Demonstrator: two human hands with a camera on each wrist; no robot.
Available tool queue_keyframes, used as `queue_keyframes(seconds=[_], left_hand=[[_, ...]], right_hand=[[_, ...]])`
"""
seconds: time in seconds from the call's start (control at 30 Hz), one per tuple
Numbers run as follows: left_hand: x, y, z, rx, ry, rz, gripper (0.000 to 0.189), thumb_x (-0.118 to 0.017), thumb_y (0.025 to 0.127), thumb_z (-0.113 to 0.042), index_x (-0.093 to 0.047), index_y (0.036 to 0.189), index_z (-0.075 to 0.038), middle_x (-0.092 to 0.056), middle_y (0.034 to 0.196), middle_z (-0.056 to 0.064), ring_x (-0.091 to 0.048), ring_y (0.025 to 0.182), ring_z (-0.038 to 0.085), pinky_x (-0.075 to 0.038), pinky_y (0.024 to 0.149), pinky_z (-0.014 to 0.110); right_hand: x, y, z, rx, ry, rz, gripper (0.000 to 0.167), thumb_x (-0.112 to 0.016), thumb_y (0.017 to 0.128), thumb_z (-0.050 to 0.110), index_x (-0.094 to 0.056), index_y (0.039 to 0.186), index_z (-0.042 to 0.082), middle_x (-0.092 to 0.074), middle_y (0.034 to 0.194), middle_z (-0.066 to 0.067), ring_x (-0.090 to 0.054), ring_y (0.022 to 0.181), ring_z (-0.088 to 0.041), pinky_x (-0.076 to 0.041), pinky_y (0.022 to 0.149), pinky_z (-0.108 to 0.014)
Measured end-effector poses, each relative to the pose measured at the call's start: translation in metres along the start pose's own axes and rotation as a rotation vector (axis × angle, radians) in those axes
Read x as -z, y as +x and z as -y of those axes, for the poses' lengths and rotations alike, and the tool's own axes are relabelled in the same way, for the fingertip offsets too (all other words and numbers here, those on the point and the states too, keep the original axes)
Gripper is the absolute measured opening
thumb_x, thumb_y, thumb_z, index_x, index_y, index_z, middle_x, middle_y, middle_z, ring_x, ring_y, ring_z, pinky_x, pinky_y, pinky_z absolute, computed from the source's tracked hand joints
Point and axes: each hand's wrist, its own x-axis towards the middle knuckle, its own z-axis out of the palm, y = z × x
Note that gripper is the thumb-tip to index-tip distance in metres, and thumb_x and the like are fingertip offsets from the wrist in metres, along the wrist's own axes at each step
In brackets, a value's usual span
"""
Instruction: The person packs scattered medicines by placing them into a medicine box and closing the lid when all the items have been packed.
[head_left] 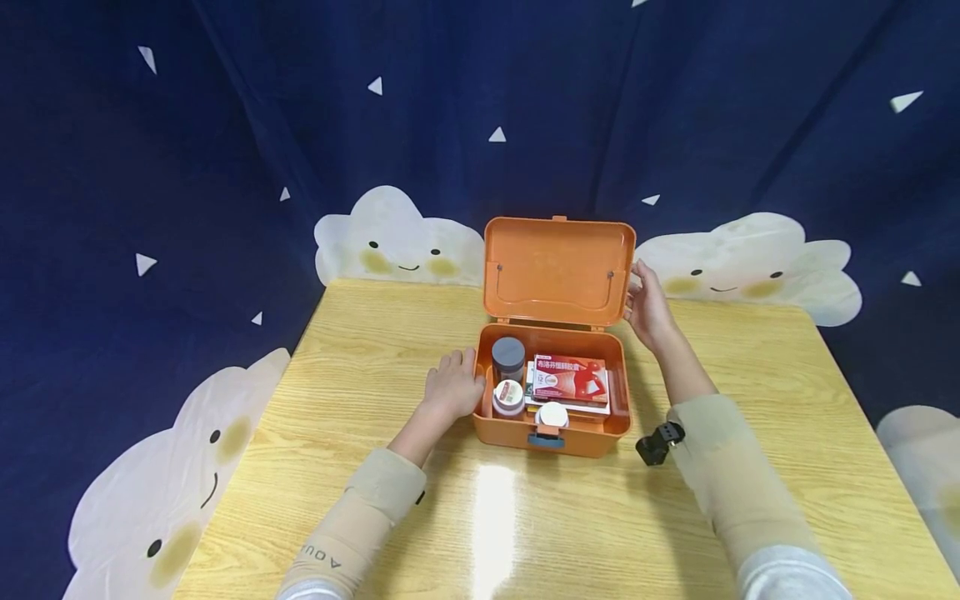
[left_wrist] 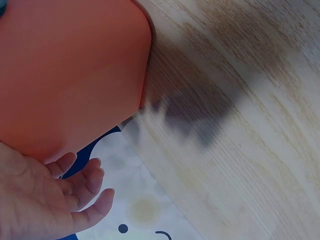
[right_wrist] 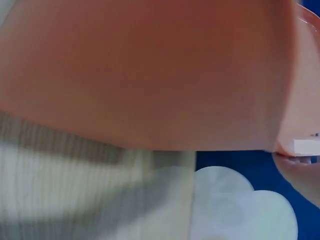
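An orange plastic box [head_left: 517, 431] stands on the table, its lid [head_left: 558, 271] raised and leaning back. Inside are a grey-capped jar [head_left: 508, 353], a bottle with a labelled white cap [head_left: 508, 395], another white-capped bottle [head_left: 552, 413] and a red-and-white medicine box [head_left: 568, 379] on top of other flat packs. My left hand [head_left: 454, 385] rests against the left side of the box; the left wrist view shows its fingers [left_wrist: 85, 182] loosely bent and spread. At the right edge of the lid, my right hand [head_left: 651, 310] holds on, its fingers partly hidden.
The box has a blue-grey latch [head_left: 546, 441] at its front. Beneath it is a wood-grain table [head_left: 375, 333]. A dark blue curtain [head_left: 450, 100] with white triangles and cloud shapes hangs behind. A black device [head_left: 660, 443] sits at my right wrist.
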Motion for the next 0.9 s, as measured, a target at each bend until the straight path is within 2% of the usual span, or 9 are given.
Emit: queue_keyframes(seconds=[0.17, 0.3, 0.4, 0.5, 0.57, 0.67, 0.77, 0.9], left_hand=[[-0.001, 0.000, 0.000, 0.000, 0.002, -0.005, 0.045, -0.043, 0.091, -0.029, -0.037, 0.130, -0.007, -0.046, 0.121, 0.015, -0.043, 0.111, 0.030, -0.037, 0.088, 0.049], [0.000, -0.001, -0.001, 0.002, 0.001, -0.007, 0.044, -0.044, 0.091, -0.029, -0.038, 0.129, -0.007, -0.046, 0.120, 0.015, -0.043, 0.110, 0.030, -0.037, 0.088, 0.049], [0.000, -0.001, -0.001, 0.006, -0.005, -0.005, 0.044, -0.044, 0.091, -0.029, -0.038, 0.129, -0.007, -0.046, 0.120, 0.015, -0.043, 0.110, 0.030, -0.037, 0.088, 0.049], [0.000, -0.001, -0.001, 0.008, -0.003, -0.003, 0.044, -0.043, 0.091, -0.029, -0.038, 0.129, -0.006, -0.046, 0.121, 0.015, -0.043, 0.112, 0.030, -0.036, 0.089, 0.050], [0.000, -0.001, -0.001, 0.009, 0.000, 0.000, 0.045, -0.043, 0.092, -0.029, -0.038, 0.130, -0.006, -0.046, 0.123, 0.015, -0.043, 0.113, 0.030, -0.036, 0.090, 0.050], [-0.001, 0.000, -0.001, 0.012, 0.004, 0.003, 0.047, -0.042, 0.092, -0.030, -0.037, 0.132, -0.007, -0.045, 0.125, 0.015, -0.042, 0.115, 0.031, -0.035, 0.091, 0.050], [0.000, -0.001, -0.001, 0.013, 0.005, 0.005, 0.047, -0.041, 0.092, -0.030, -0.036, 0.133, -0.007, -0.044, 0.126, 0.015, -0.041, 0.115, 0.031, -0.035, 0.091, 0.050], [0.001, -0.001, -0.002, 0.012, 0.003, 0.005, 0.048, -0.041, 0.091, -0.031, -0.037, 0.132, -0.007, -0.045, 0.125, 0.015, -0.042, 0.115, 0.031, -0.036, 0.090, 0.050]], right_hand=[[-0.009, -0.007, 0.009, 0.055, -0.063, -0.034, 0.044, -0.028, 0.092, 0.057, -0.032, 0.122, 0.025, -0.045, 0.110, 0.000, -0.043, 0.105, -0.014, -0.026, 0.093, -0.035], [-0.015, -0.012, 0.016, 0.080, -0.112, -0.067, 0.045, -0.027, 0.090, 0.060, -0.034, 0.118, 0.025, -0.045, 0.113, 0.000, -0.042, 0.109, -0.017, -0.023, 0.097, -0.040], [-0.020, -0.015, 0.021, 0.063, -0.146, -0.105, 0.051, -0.026, 0.088, 0.064, -0.032, 0.120, 0.024, -0.041, 0.126, -0.008, -0.037, 0.119, -0.023, -0.018, 0.103, -0.045], [-0.027, -0.019, 0.025, 0.035, -0.185, -0.147, 0.065, -0.023, 0.087, 0.067, -0.025, 0.135, 0.023, -0.027, 0.144, -0.012, -0.027, 0.132, -0.026, -0.013, 0.108, -0.048], [-0.032, -0.021, 0.028, 0.025, -0.202, -0.178, 0.073, -0.023, 0.086, 0.068, -0.016, 0.143, 0.023, -0.015, 0.151, -0.013, -0.019, 0.136, -0.029, -0.011, 0.109, -0.048], [-0.039, -0.026, 0.031, 0.029, -0.229, -0.217, 0.077, -0.022, 0.086, 0.068, -0.008, 0.147, 0.022, -0.009, 0.151, -0.016, -0.016, 0.137, -0.032, -0.011, 0.109, -0.049], [-0.045, -0.030, 0.031, 0.044, -0.241, -0.255, 0.077, -0.023, 0.087, 0.066, -0.012, 0.147, 0.018, -0.011, 0.150, -0.015, -0.016, 0.136, -0.031, -0.009, 0.108, -0.049], [-0.051, -0.034, 0.029, 0.092, -0.262, -0.299, 0.074, -0.026, 0.090, 0.061, -0.018, 0.146, 0.014, -0.014, 0.150, -0.009, -0.016, 0.135, -0.024, -0.009, 0.108, -0.050]])
